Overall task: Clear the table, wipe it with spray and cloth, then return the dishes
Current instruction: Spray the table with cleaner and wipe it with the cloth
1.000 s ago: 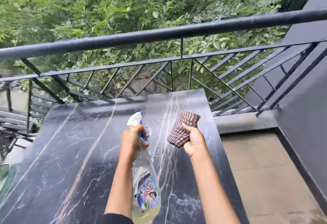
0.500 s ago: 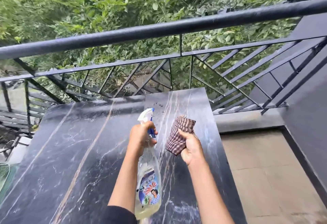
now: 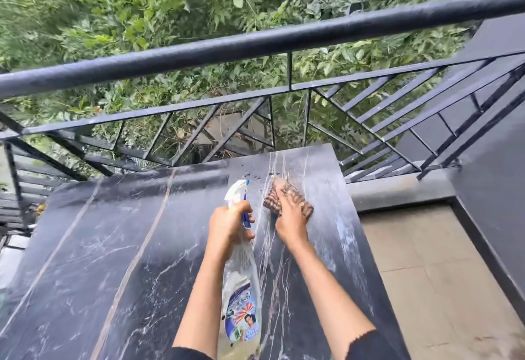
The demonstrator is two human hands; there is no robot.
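Note:
A black marble table (image 3: 119,246) with white and brown veins fills the lower view. My left hand (image 3: 228,224) grips the neck of a clear spray bottle (image 3: 241,302) with a white nozzle and blue trigger, held above the table. My right hand (image 3: 291,217) presses a brown checked cloth (image 3: 274,197) flat onto the table near its far right corner. The cloth is blurred. Spray droplets lie on the surface just beyond the cloth.
A black metal railing (image 3: 255,44) runs along the table's far edge, with green foliage beyond. A dark wall (image 3: 494,189) rises at the right. Beige floor tiles (image 3: 426,274) lie right of the table. No dishes are in view.
My right hand moved forward and down from holding the cloth in the air to pressing it on the table. The left hand with the bottle stayed roughly in place.

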